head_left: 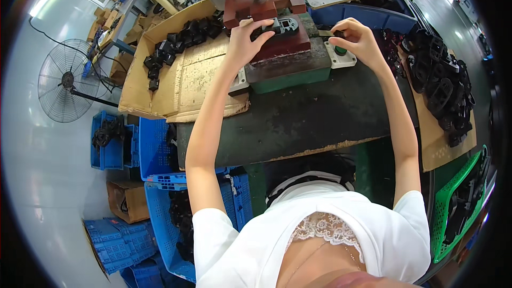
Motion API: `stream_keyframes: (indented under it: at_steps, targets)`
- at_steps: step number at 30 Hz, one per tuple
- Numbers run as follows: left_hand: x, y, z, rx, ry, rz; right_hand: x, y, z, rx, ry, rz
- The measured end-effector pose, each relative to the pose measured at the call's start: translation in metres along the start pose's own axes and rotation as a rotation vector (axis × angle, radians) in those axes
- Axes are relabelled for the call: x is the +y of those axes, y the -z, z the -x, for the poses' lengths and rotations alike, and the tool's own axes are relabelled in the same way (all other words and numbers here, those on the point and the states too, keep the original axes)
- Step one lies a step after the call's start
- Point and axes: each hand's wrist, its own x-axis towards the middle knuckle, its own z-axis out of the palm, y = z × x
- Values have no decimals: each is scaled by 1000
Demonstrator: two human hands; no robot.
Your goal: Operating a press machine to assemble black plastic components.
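Observation:
My left hand [246, 44] reaches to the press, its thumb and index finger closed on a black and grey plastic part [288, 25]. That part lies on the dark red lower block [285, 48], below the red upper block [265, 6] of the press. To the right of the block, my right hand [358, 42] is curled with its fingertips around a small dark thing I cannot make out. Just below those fingertips sits a green push button [340, 50] on a white box [342, 61]. A matching white box [239, 82] is partly hidden behind my left forearm.
A cardboard tray [200, 69] on the left holds several small black pieces [194, 33]. Black plastic parts [440, 80] are heaped on cardboard at the right. A blue bin [373, 17] stands behind, a green basket [441, 208] lower right. Blue crates [160, 202] and a fan [68, 80] stand left.

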Motion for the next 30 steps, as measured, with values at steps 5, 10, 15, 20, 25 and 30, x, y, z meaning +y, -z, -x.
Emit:
stream_keyframes:
  at_steps: [5, 10, 15, 20, 25, 30]
  targets:
    - [-11, -4, 5, 73, -212, -50, -5, -19, -27, -118, -115, -8]
    - [-1, 7, 10, 25, -196, -161, -10, -41, -51, -37, -42, -141]
    - [-6, 35, 45, 218, -83, -16, -12, -39, -66, -88, -112, 158]
    - [-18, 48, 88, 34, 113, -14, -15, -37, -69, -254, 18, 4]
    - [-28, 43, 106, 166, 142, 74, -35, -50, -66, -188, 205, 351]
    - [-30, 50, 112, 118, 121, 59, -32, -56, -68, -176, 437, 396]
